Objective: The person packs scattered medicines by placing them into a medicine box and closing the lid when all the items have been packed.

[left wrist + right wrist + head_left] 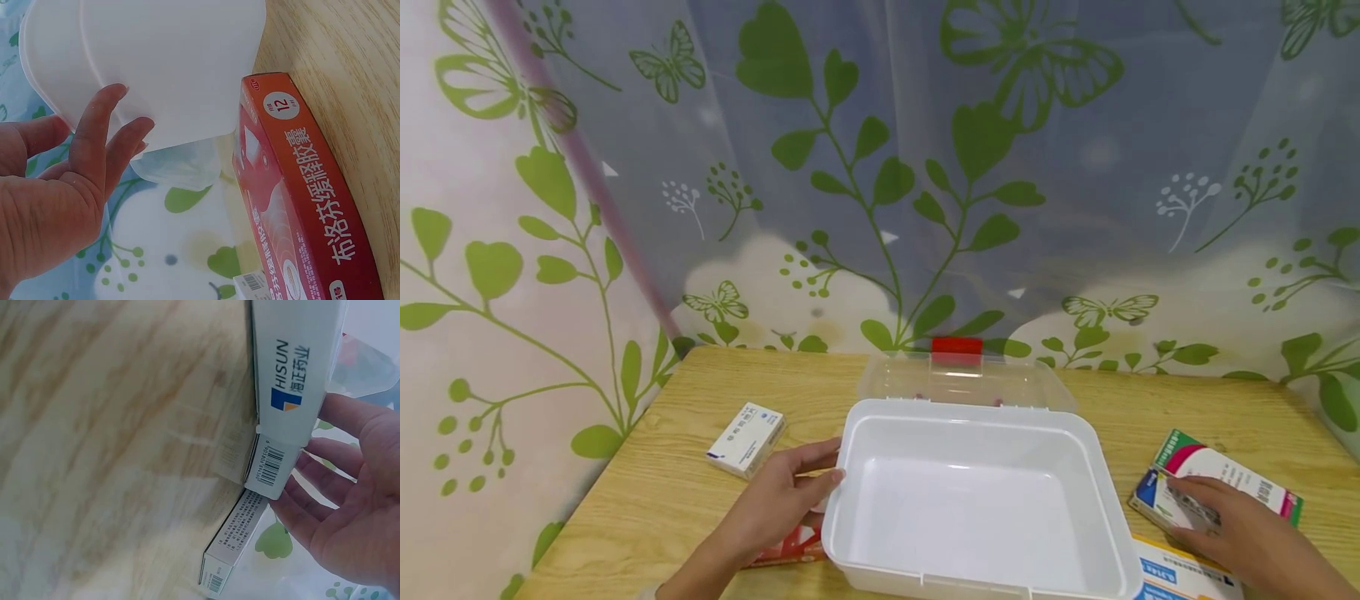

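A white plastic storage box (962,492) stands with its clear lid (895,379) folded back behind it. My left hand (782,500) grips the box's left side, thumb at the rim and bent fingers against the outer wall (181,69). Just below that hand lies a red and orange medicine box (300,187), partly hidden in the head view. My right hand (1247,525) holds a small white medicine box with a blue corner (1150,492), thumb and fingers at its sides. In the right wrist view, this small box (272,462) shows its barcode end close to the table.
A white medicine box (748,437) lies at left. On the right, a green, white and magenta box (1225,471) lies behind my right hand, and a white and blue box (1172,575) in front. A patterned curtain (880,167) hangs along the table's back edge.
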`<state>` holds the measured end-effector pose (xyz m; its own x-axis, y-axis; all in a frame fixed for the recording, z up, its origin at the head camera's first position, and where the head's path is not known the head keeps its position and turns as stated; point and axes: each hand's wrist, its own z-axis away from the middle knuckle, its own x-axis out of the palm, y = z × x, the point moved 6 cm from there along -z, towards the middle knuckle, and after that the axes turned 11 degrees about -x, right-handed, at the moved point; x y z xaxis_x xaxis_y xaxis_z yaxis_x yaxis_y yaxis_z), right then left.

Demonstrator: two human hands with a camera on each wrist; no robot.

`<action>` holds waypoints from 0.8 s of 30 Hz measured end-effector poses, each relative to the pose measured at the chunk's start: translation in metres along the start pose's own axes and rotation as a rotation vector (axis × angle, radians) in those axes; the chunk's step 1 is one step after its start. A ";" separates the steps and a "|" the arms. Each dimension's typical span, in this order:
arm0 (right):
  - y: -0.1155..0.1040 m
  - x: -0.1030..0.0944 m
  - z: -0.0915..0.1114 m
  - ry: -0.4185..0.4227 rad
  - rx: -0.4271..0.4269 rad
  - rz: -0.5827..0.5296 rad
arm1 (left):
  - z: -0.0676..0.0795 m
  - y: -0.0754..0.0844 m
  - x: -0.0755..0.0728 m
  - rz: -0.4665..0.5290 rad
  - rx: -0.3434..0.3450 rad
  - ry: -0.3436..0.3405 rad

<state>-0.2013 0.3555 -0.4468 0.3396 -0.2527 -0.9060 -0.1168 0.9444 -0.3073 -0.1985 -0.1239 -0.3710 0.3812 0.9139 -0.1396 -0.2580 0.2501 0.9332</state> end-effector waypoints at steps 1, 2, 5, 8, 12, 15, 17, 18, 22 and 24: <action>0.001 0.000 0.000 0.000 0.004 0.001 | 0.000 0.000 0.000 0.000 -0.001 0.001; 0.002 0.001 -0.001 0.000 0.003 0.004 | 0.000 0.000 0.000 0.001 -0.004 0.002; 0.001 0.001 0.000 -0.007 0.006 0.006 | 0.000 -0.001 0.000 0.003 -0.008 0.002; -0.002 -0.002 0.003 0.008 -0.003 -0.007 | -0.001 -0.001 0.001 0.003 -0.009 0.000; -0.011 -0.013 0.011 0.128 -0.091 -0.005 | -0.001 -0.001 0.001 -0.001 -0.005 0.000; -0.024 -0.026 0.019 0.244 -0.184 0.018 | -0.001 -0.001 0.001 -0.003 -0.008 0.003; -0.035 -0.037 0.023 0.304 -0.245 0.032 | -0.001 -0.001 0.000 -0.005 -0.010 0.007; -0.040 -0.042 0.025 0.317 -0.255 0.042 | 0.000 -0.001 -0.001 -0.007 -0.011 0.010; -0.066 -0.071 0.033 0.402 -0.337 0.097 | 0.001 0.000 -0.002 -0.009 -0.011 0.016; -0.081 -0.086 0.037 0.454 -0.376 0.138 | 0.001 0.000 -0.001 -0.007 -0.010 0.014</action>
<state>-0.1862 0.3087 -0.3328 -0.1249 -0.2757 -0.9531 -0.4813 0.8568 -0.1848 -0.1981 -0.1254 -0.3704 0.3703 0.9166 -0.1511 -0.2639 0.2597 0.9289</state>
